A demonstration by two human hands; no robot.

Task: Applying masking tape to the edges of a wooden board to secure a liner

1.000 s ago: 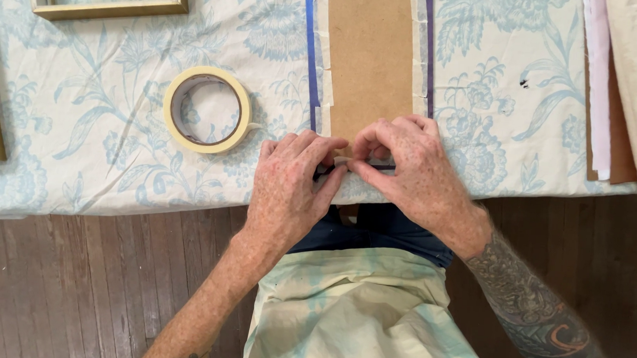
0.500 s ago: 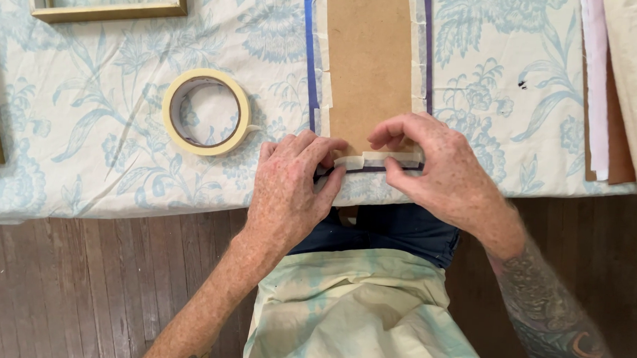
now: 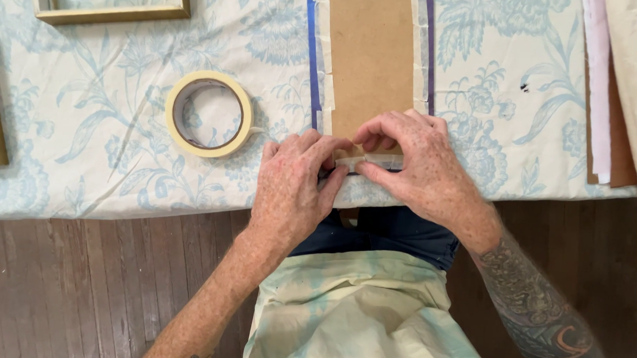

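Left hand (image 3: 289, 185) pins tape strip (image 3: 373, 160) on brown board (image 3: 370, 59), lower centre of frame | right hand (image 3: 412, 165) has slid back in from the right, pinching the strip: pressing continues | tape roll (image 3: 208, 113) left on bench (image 3: 83, 154).

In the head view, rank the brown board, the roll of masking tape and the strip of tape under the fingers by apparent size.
1. Brown board, and it runs out of frame.
2. Roll of masking tape.
3. Strip of tape, partly hidden by the left hand and right hand.
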